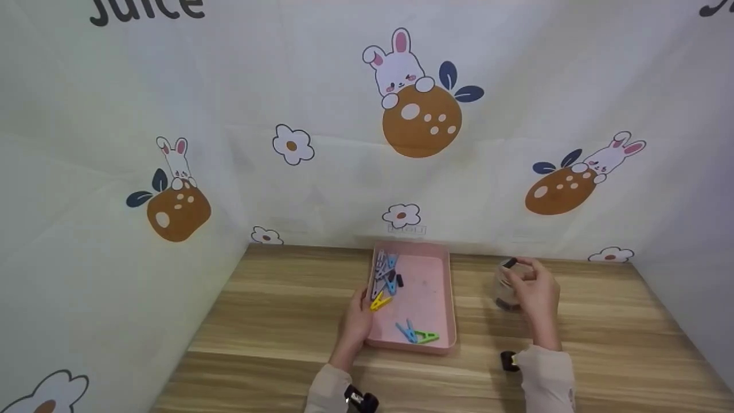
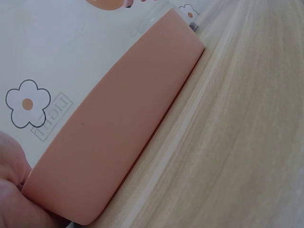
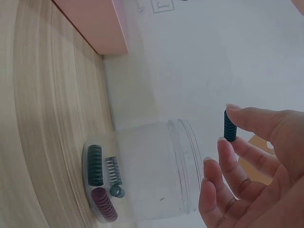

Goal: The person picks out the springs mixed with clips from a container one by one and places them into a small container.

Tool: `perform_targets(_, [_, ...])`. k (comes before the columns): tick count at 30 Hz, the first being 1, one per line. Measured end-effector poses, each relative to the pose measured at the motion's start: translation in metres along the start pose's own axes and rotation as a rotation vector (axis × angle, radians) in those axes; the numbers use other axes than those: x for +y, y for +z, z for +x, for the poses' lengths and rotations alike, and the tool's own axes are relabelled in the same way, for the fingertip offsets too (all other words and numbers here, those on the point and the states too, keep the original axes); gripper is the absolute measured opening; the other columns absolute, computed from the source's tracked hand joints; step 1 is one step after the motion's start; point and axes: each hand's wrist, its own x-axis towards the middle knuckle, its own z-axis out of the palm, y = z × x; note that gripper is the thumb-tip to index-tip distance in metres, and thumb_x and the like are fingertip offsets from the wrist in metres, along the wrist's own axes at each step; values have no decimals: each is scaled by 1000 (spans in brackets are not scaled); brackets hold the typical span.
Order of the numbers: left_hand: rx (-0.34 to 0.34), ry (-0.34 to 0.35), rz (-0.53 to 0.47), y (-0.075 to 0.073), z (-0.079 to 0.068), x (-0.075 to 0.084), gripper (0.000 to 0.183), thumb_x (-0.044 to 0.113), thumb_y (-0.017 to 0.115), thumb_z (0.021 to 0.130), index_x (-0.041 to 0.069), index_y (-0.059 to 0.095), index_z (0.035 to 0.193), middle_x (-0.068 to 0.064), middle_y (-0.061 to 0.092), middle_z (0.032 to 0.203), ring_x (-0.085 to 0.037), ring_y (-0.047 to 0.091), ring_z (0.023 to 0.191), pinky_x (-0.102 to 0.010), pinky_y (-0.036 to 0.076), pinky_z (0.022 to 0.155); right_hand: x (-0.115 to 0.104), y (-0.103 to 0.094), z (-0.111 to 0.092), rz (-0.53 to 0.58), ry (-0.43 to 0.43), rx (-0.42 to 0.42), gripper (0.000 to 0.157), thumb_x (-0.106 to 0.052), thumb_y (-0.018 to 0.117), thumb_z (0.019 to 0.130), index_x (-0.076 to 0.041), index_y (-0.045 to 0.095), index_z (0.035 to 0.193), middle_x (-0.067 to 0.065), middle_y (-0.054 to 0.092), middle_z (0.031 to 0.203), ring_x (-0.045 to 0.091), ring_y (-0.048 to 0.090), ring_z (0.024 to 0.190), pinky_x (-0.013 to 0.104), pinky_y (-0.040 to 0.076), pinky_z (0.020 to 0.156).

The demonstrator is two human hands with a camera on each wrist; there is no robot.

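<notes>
Between thumb and fingertips my right hand [image 3: 266, 161] pinches a small dark coil spring [image 3: 230, 126], held just off the mouth of a clear plastic jar [image 3: 147, 171]. Several springs lie at the jar's bottom, among them a dark green one [image 3: 95, 165] and a dark red one [image 3: 104, 204]. My left hand [image 1: 358, 318] grips the left side of a pink tray [image 1: 450, 298]. Along the tray's left side lie grey and blue clothespins [image 1: 391, 285], a yellow clothespin [image 1: 379, 302] and small black pieces [image 1: 399, 280]. A blue [image 1: 408, 331] and a green clothespin [image 1: 426, 336] lie near its front edge.
The tray and jar stand on a wood-grain table [image 1: 275, 321]. Behind and beside it hangs a white cloth [image 1: 321, 189] printed with rabbits, oranges and flowers. Each wrist carries a black camera, such as the right one [image 1: 509, 361].
</notes>
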Motion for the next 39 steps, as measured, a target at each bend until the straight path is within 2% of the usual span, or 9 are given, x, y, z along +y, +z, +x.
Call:
perform_targets(8, [-7,-5,-10,0,0,-1,44,8,38,113,0,46,155,-25,49,158,-43,45,148,-58,36,122,3,-2,0,1,18,8,41,-18,75,98,-1,67,134,12,70,90,14,69,68,23,52,51])
perform_targets(15, [-6,59,-6,0,-2,0,40,4,39,112,-8,48,150,-32,53,151,-47,50,142,-59,41,119,4,-5,0,76,100,-42,48,-22,73,100,-2,61,142,8,69,92,16,70,68,32,60,53])
perform_targets(18, [-2,46,-5,0,-2,0,40,5,38,113,-5,49,150,-29,54,151,-45,50,142,-58,40,119,6,-7,0,89,97,-44,48,-22,73,100,-2,61,142,8,68,89,15,69,66,35,61,52])
perform_targets(27, [-10,3,-8,1,-1,-1,42,8,37,114,-1,47,154,-27,50,156,-44,47,146,-58,37,122,9,-8,-1,-1,61,-5,45,-25,74,99,-3,65,138,9,69,81,14,64,62,26,50,49])
perform_targets(33, [-9,11,-14,1,-1,-1,42,8,37,114,-2,47,154,-27,50,156,-44,47,146,-58,37,121,10,-8,0,-16,62,7,45,-27,75,99,-3,66,136,5,64,80,15,59,64,26,49,50])
perform_targets(39, [-5,23,-5,0,-1,0,42,8,38,114,-2,48,153,-27,51,155,-44,49,144,-59,39,120,13,-9,1,-35,70,12,46,-26,74,100,-2,65,137,6,63,83,12,57,63,25,48,50])
